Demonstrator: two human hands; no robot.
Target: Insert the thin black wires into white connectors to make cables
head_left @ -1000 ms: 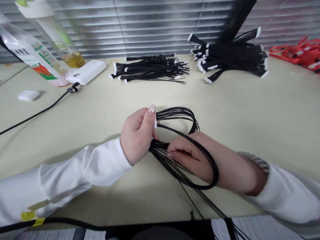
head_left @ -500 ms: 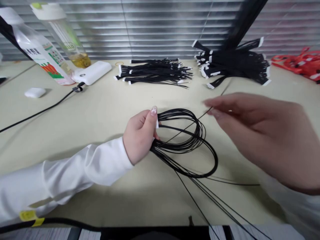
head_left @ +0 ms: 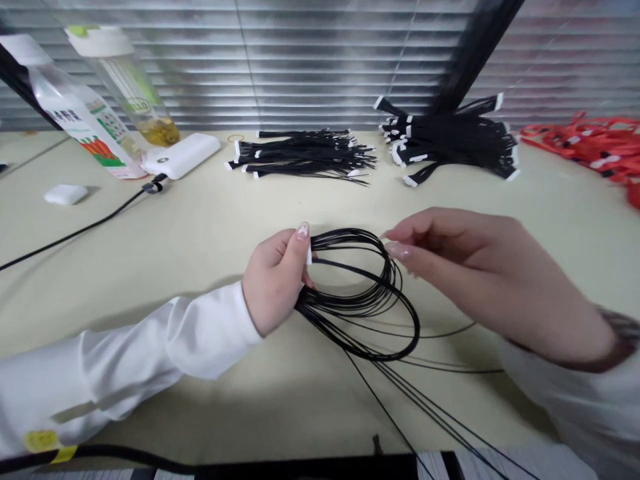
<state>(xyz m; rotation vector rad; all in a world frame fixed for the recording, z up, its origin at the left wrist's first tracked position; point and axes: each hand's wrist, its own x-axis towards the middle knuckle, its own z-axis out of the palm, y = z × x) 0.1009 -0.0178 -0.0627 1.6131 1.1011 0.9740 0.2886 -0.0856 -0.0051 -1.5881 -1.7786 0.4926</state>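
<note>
1. Two hands of mine show in the head view, both over the near middle of the beige table (head_left: 500, 200).
2. My left hand (head_left: 274, 283) is closed around the gathered side of a coil of thin black wires (head_left: 367, 297); my thumb presses a small white connector (head_left: 310, 253) against my fingers at the top of the grip.
3. That coil lies in loose loops just right of my left fist, resting on the table, and several loose wire ends (head_left: 430, 413) trail off toward the near right edge.
4. My right hand (head_left: 480, 273) hovers just right of the coil, with thumb and forefinger tips drawn close together at the far rim of the loops. I cannot tell whether a strand is pinched between them.
5. At the far middle lies a flat bundle of black wires (head_left: 305, 153) with white ends, well apart from my hands.
6. To its right sits a thicker heap of black cables (head_left: 450, 140) with white tips, and red cables (head_left: 590, 143) lie at the far right.
7. At the far left I see a white power bank (head_left: 181, 155) with a black cord (head_left: 75, 230) running left, two bottles (head_left: 90, 120) tilted behind it, and a small white case (head_left: 65, 194).
</note>
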